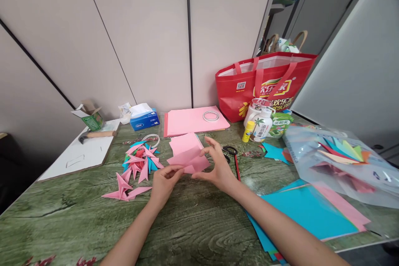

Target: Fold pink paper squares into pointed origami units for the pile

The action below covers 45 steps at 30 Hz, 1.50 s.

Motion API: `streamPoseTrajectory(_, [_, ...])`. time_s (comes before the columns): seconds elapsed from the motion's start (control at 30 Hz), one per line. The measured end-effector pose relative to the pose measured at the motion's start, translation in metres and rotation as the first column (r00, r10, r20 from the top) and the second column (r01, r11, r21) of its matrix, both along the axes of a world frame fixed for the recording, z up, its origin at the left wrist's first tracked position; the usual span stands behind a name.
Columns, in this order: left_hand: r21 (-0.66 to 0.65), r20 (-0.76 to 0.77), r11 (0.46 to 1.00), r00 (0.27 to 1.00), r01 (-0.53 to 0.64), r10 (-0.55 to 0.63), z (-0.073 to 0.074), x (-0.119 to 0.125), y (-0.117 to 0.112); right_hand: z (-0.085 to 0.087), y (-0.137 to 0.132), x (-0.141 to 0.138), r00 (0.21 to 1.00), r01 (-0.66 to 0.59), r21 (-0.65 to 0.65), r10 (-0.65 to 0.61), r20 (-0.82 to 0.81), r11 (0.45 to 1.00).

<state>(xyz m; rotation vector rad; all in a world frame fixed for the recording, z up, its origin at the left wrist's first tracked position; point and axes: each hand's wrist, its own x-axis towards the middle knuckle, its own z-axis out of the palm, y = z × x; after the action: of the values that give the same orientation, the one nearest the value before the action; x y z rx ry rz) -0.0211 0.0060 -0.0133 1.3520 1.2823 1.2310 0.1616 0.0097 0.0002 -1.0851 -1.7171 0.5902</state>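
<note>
In front of me, above the table, a sheet of pink paper (187, 158) is held at its lower left edge by my left hand (166, 181), thumb and fingers pinched together. My right hand (220, 166) is at the sheet's right side, its thumb and fingers spread apart around that end; whether the thumb touches it I cannot tell. Just behind lies a stack of pink paper squares (182, 143), partly covered by the held sheet. Scissors (230, 151) with black handles lie beyond my right hand. Folded pink paper pieces (121, 187) rest left of my left hand.
Folded pieces are heaped (141, 160) at left, near a hammer (96, 134) on a white board (75, 156). A tissue box (145, 120) and larger pink sheets (190, 120) stand behind. A red bag (230, 95), a glue stick (248, 131) and blue paper (305, 212) are right.
</note>
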Motion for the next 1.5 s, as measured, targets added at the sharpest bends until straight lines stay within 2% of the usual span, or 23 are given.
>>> streamPoseTrajectory(0.1, [-0.018, 0.068, 0.997, 0.995, 0.071, -0.069, 0.002, 0.004, -0.003, -0.004, -0.002, -0.006, 0.995, 0.011, -0.039, -0.014, -0.096, 0.999])
streamPoseTrajectory(0.17, [-0.032, 0.14, 0.992, 0.983, 0.122, -0.116, 0.005, 0.007, -0.006, -0.01, 0.0, -0.009, 0.982, 0.031, -0.135, -0.056, -0.183, 0.99])
streamPoseTrajectory(0.23, [-0.045, 0.225, 0.985, 0.962, 0.166, -0.152, 0.009, 0.009, -0.007, -0.015, 0.003, -0.01, 0.968, 0.0, -0.236, -0.059, -0.243, 0.972])
streamPoseTrajectory(0.33, [-0.062, 0.319, 0.983, 0.936, 0.174, -0.146, 0.011, 0.01, -0.007, -0.017, 0.006, -0.01, 0.959, -0.042, -0.306, -0.048, -0.279, 0.951])
streamPoseTrajectory(0.43, [-0.085, 0.371, 0.987, 0.923, 0.138, -0.097, 0.008, 0.009, -0.005, -0.015, 0.005, -0.011, 0.958, -0.021, -0.304, -0.068, -0.278, 0.952])
streamPoseTrajectory(0.63, [-0.209, 0.396, 0.959, 0.913, 0.191, -0.096, -0.003, 0.006, -0.004, -0.013, 0.001, -0.013, 0.974, -0.017, -0.285, -0.049, -0.222, 0.958])
streamPoseTrajectory(0.83, [-0.207, 0.357, 0.964, 0.93, 0.167, -0.085, -0.001, 0.007, -0.004, -0.012, 0.001, -0.006, 0.993, 0.046, -0.189, -0.065, -0.095, 0.981])
streamPoseTrajectory(1.0, [-0.21, 0.35, 0.962, 0.932, 0.175, -0.093, -0.002, 0.006, -0.004, -0.01, 0.003, -0.006, 0.987, -0.025, -0.249, -0.016, -0.161, 0.968])
streamPoseTrajectory(1.33, [-0.239, 0.446, 0.953, 0.893, 0.189, -0.065, 0.002, 0.009, -0.007, -0.018, 0.004, -0.012, 0.951, -0.043, -0.36, -0.073, -0.301, 0.932])
streamPoseTrajectory(1.5, [-0.229, 0.469, 0.959, 0.882, 0.166, -0.041, 0.001, 0.008, -0.006, -0.019, 0.003, -0.012, 0.962, -0.11, -0.377, 0.003, -0.272, 0.92])
